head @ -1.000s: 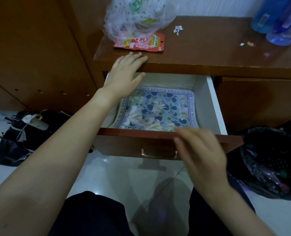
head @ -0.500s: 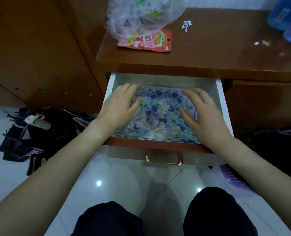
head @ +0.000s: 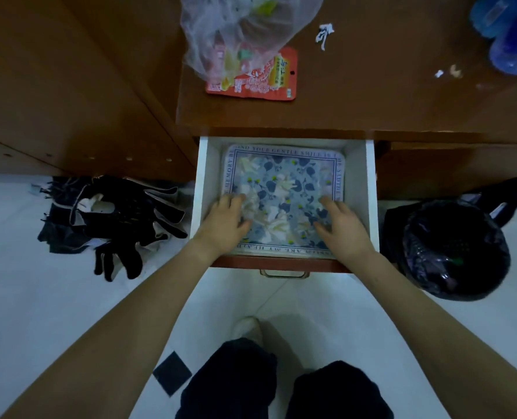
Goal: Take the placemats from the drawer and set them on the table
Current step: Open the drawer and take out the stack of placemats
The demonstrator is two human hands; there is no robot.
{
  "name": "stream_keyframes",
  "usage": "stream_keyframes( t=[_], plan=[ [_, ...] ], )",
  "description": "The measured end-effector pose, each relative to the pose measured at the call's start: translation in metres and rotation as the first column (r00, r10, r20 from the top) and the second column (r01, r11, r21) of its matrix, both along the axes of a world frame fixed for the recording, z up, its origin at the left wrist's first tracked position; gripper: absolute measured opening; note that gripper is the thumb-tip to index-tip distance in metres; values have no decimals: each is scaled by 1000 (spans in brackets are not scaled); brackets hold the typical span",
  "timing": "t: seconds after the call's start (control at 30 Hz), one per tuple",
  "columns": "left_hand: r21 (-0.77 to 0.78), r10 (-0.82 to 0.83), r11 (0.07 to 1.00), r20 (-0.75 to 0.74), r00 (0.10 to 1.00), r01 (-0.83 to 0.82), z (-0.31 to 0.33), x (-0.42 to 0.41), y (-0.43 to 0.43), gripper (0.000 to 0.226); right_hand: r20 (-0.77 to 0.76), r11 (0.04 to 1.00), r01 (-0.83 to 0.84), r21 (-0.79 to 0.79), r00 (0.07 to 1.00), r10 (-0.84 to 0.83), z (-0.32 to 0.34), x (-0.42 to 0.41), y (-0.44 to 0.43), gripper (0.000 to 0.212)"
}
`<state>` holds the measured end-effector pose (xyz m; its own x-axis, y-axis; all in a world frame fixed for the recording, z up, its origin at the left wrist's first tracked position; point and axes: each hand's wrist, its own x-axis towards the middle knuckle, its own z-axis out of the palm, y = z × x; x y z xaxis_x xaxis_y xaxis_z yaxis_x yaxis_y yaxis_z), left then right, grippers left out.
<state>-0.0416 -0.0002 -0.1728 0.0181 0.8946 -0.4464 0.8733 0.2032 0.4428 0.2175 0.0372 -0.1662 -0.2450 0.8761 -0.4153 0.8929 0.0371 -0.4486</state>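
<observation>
- Both hands have come down into the drawer (head: pixel 357 176) — left hand (head: pixel 224 226) at 7 o'clock on the placemat (head: pixel 284 182), right hand (head: pixel 346 229) at 5.
- Each grip is loose, with fingers on top and nothing pinched.
- The placemat is not lifted yet — that seems next.

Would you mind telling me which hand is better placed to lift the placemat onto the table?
Right, marginally. The left hand and right hand both rest on the near end of the placemat, but bare table lies rightward, while the plastic bag crowds the left.
</observation>
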Motion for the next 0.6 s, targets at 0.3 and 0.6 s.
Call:
stream_keyframes(
  t=[0.3,0.6],
  plan=[
    [-317,136,941,36,990,-118,5,4,-13,80,234,963,-1,-271,970,67,2,-3,-10,59],
    [-361,124,927,41,991,-101,-4,1,-30,88,409,906,121,-406,911,61,-5,-19,-14,63]
  ],
)
